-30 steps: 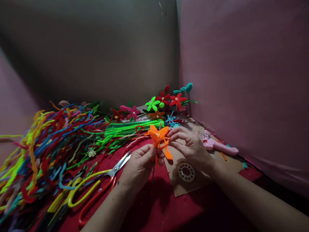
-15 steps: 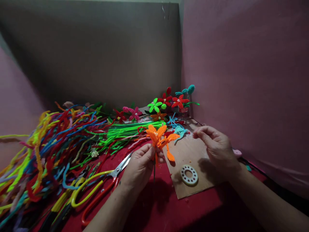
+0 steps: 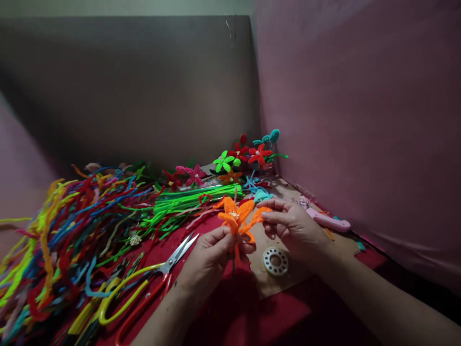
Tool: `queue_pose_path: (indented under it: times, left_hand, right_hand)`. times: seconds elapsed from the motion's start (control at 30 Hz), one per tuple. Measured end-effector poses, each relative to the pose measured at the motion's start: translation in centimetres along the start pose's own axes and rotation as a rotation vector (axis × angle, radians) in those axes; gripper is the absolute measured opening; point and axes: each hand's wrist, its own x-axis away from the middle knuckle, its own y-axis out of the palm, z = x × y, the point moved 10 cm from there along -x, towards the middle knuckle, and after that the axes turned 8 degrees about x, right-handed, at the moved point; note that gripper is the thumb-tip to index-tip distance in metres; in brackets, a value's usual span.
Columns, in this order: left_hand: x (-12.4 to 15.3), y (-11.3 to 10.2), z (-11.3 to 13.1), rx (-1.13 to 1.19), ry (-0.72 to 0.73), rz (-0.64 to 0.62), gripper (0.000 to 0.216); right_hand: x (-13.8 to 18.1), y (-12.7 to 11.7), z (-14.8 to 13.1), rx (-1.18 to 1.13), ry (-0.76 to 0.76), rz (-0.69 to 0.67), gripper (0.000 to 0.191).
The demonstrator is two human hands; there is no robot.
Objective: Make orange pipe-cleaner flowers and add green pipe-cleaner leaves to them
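My left hand (image 3: 216, 252) is closed around the stem of an orange pipe-cleaner flower (image 3: 238, 211), just under its petals. The bloom faces up and has pale stamens at its centre. Below the fingers a thin dark stem sticks out. My right hand (image 3: 293, 226) pinches an orange pipe-cleaner petal (image 3: 258, 216) that stands out from the flower's right side. Under the hands lies a brown cardboard sheet (image 3: 268, 286), and on it a white ring with holes (image 3: 275, 262) sits in front of my right hand.
Scissors (image 3: 169, 266) with yellow and red handles lie left of my left hand, beside yellow-handled pliers (image 3: 88, 307). A heap of coloured pipe cleaners (image 3: 72, 230) fills the left. Green pipe cleaners (image 3: 194, 199) and finished flowers (image 3: 223, 161) are behind. A pink glue gun (image 3: 329, 221) lies right.
My right hand has moved left from above the cardboard and now grips the orange petal. The view has shifted slightly, uncovering the pink glue gun. My left hand keeps holding the flower.
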Motion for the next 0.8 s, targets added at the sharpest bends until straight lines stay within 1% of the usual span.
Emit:
queue_pose_path:
  times: [0.13,0.3,0.43,0.5,0.53,0.6,0.63,0.67,0.7,0.73,0.77,0.8]
  left_hand:
    - [0.1,0.4,-0.3,0.067,-0.038,-0.034,0.017]
    - [0.2,0.7,-0.1,0.05,-0.033,-0.037,0.02]
    - [0.2,0.6,0.1,0.012,-0.002,-0.029,0.02]
    - [0.1,0.5,0.3,-0.012,0.027,-0.023,0.019]
    - [0.1,0.5,0.5,-0.025,0.04,-0.02,0.02]
    - [0.2,0.4,0.9,-0.048,0.073,-0.013,0.02]
    - [0.3,0.4,1.1,-0.056,0.088,-0.007,0.02]
    - [0.3,0.3,1.4,-0.06,0.101,0.0,0.019]
    - [0.3,0.3,1.5,-0.063,0.109,0.004,0.018]
    - [0.3,0.2,1.6,-0.065,0.112,0.009,0.018]
    - [0.3,0.2,1.7,-0.067,0.109,0.014,0.017]
    - [0.3,0.1,1.7,-0.07,0.105,0.02,0.017]
  right_hand:
    - [-0.2,0.5,0.1,-0.019,0.029,-0.077,0.021]
    - [-0.2,1.3,1.2,-0.056,0.081,-0.16,0.021]
    - [-0.1,1.7,1.4,-0.036,0.057,-0.155,0.024]
    - [0.0,1.0,0.6,0.044,0.012,-0.106,0.027]
    - [0.0,0.1,-0.2,0.118,-0.039,-0.057,0.029]
    - [0.5,-2.9,-2.7,0.367,-0.195,0.094,0.03]
    - [1.0,-4.8,-4.3,0.547,-0.305,0.196,0.028]
    - [1.6,-6.6,-5.7,0.782,-0.384,0.297,0.025]
    - [2.1,-7.9,-6.7,1.046,-0.45,0.361,0.024]
    - [2.4,-9.0,-7.1,1.302,-0.49,0.407,0.024]
    - [2.5,-10.1,-7.0,1.521,-0.485,0.428,0.027]
    - [2.4,-11.2,-6.4,1.699,-0.444,0.422,0.03]
